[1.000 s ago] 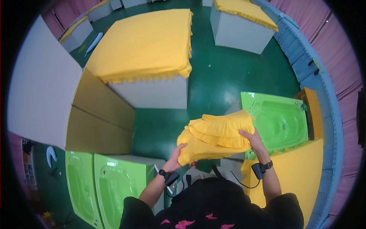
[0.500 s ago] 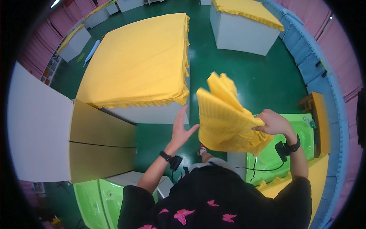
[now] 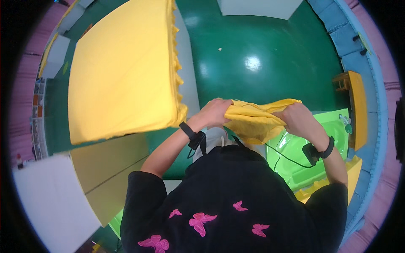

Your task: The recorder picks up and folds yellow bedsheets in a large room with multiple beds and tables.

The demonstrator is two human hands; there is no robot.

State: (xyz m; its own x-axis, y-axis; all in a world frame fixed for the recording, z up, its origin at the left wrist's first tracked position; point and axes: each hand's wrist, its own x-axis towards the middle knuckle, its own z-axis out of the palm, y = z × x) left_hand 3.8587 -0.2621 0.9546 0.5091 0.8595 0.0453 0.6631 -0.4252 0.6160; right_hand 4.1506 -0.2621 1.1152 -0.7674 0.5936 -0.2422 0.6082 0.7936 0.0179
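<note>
A yellow cloth (image 3: 255, 120) hangs in folds in front of my body, stretched between both hands. My left hand (image 3: 214, 113) is closed on its left end. On the other side, my right hand (image 3: 298, 121) grips the cloth's right end, with the fingertips partly hidden in the fabric. Each wrist wears a black strap with a small dark device, and a cable runs from the right one. Ahead to the left is a large table covered in a yellow ruffled cloth (image 3: 122, 71), apart from my hands.
Beside my right arm stands a green plastic basin (image 3: 291, 162) with a wooden chair-like piece (image 3: 357, 110) beyond it. A white and tan cabinet (image 3: 112, 160) is at my left. Blue padded panels (image 3: 371, 126) line the right side. Green floor (image 3: 261, 63) stretches ahead.
My left hand, open and empty before, has taken hold of the cloth. The cloth has come down from a raised bunch to a stretch between both hands. My view has turned and shifted.
</note>
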